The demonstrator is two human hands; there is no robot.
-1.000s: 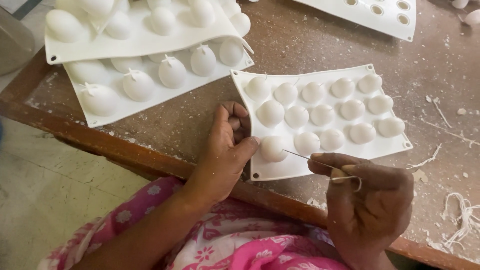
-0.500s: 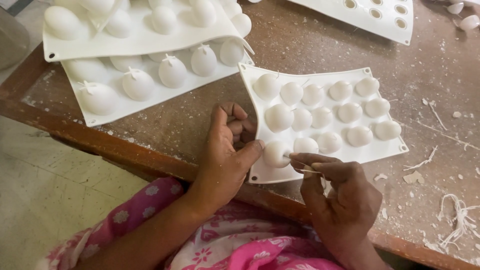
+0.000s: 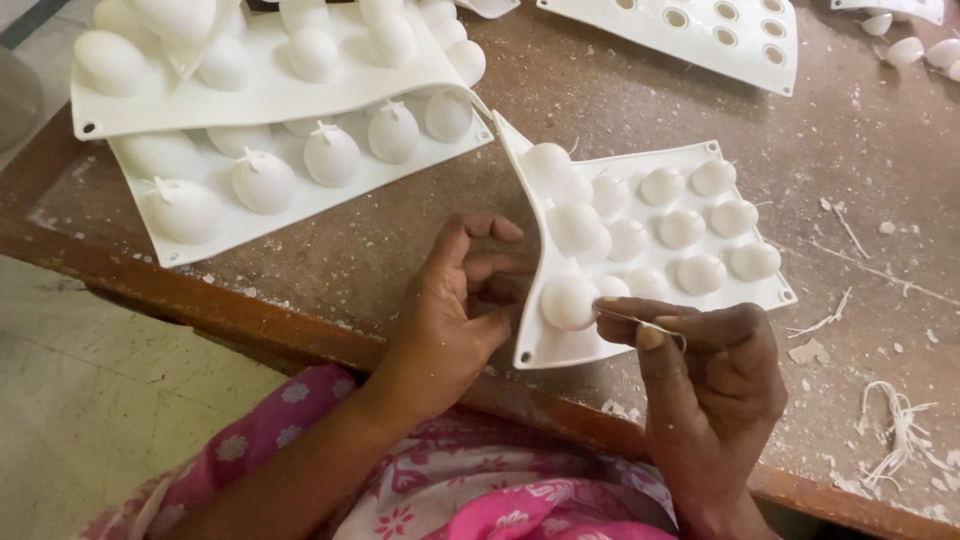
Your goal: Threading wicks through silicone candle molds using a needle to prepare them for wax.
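Observation:
A white flexible mould (image 3: 700, 180) with several round domes lies on the brown table (image 3: 360, 230), its near-left side lifted. My left hand (image 3: 455, 310) grips that lifted left edge, fingers tucked beneath it. My right hand (image 3: 705, 380) pinches a thin metal needle (image 3: 630, 318) whose tip touches the nearest dome (image 3: 568, 300) at the mould's front corner.
Two stacked white moulds with egg-shaped bumps (image 3: 260, 120) sit at the far left. Another white tray with round holes (image 3: 690, 35) lies at the back. White thread scraps (image 3: 900, 425) and crumbs litter the right side. The table's front edge (image 3: 250, 330) runs just below my hands.
My left hand has lifted and curled the mould's left side higher. My right hand has moved in closer, bringing the needle to the nearest dome.

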